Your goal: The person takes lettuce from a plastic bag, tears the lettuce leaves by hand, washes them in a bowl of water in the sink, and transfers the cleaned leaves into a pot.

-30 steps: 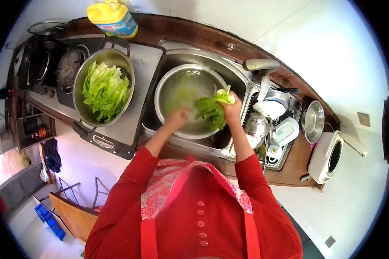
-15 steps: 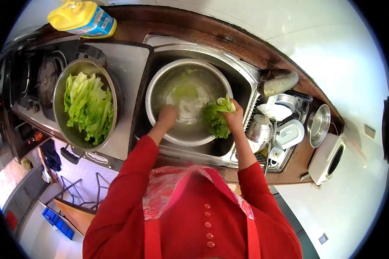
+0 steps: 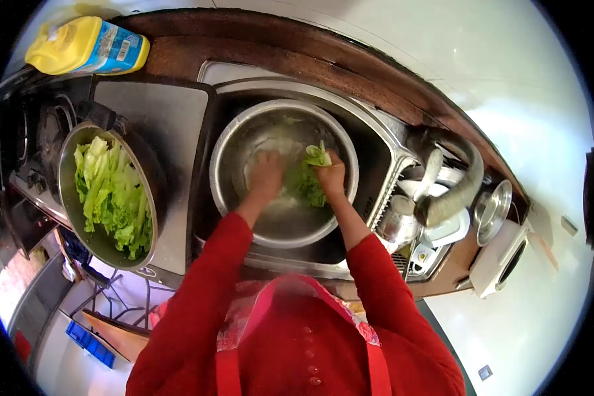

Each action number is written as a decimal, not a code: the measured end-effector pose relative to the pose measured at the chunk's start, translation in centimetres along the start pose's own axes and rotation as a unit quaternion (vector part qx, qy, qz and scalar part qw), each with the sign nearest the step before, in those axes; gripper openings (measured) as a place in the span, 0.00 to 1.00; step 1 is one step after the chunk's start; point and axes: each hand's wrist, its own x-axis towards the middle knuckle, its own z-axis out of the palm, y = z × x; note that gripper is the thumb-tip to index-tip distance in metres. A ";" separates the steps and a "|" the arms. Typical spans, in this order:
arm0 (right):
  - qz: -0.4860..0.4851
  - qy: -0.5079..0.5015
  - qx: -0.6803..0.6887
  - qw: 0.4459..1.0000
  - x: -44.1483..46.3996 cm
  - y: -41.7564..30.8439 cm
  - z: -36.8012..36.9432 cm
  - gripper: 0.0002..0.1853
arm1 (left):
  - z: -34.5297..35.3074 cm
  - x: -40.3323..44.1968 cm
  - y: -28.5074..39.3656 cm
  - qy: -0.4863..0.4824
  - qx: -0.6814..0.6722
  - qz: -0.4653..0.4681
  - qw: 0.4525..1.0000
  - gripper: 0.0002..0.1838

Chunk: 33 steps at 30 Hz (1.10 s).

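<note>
A steel basin (image 3: 219,173) of water sits in the sink. My right hand (image 3: 332,178) is closed around the pale stem ends of a bunch of leafy green lettuce (image 3: 307,185), whose leaves hang down into the water. Opposite it, my left hand (image 3: 265,175) is in the basin at the water, left of the lettuce; its fingers are smeared by motion. To the left, a large steel pot (image 3: 153,228) holds a heap of lettuce leaves (image 3: 115,195).
A yellow jug with a blue label (image 3: 89,47) lies at the back left beside the stove. Right of the sink, a dish rack holds a steel pot (image 3: 397,221) and white dishes, with a curved grey pipe-like thing (image 3: 459,191) above. A steel bowl (image 3: 493,212) leans farther right.
My right hand has brought the lettuce from the basin's right rim inward, lowering the leaves into the water. My left hand has shifted slightly within the basin. The camera view has tilted.
</note>
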 end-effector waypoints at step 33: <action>-0.313 -0.093 0.333 0.885 -15.3 -20.3 -8.0 0.22 | -21.7 -11.8 8.1 0.071 -0.583 0.114 0.801 0.52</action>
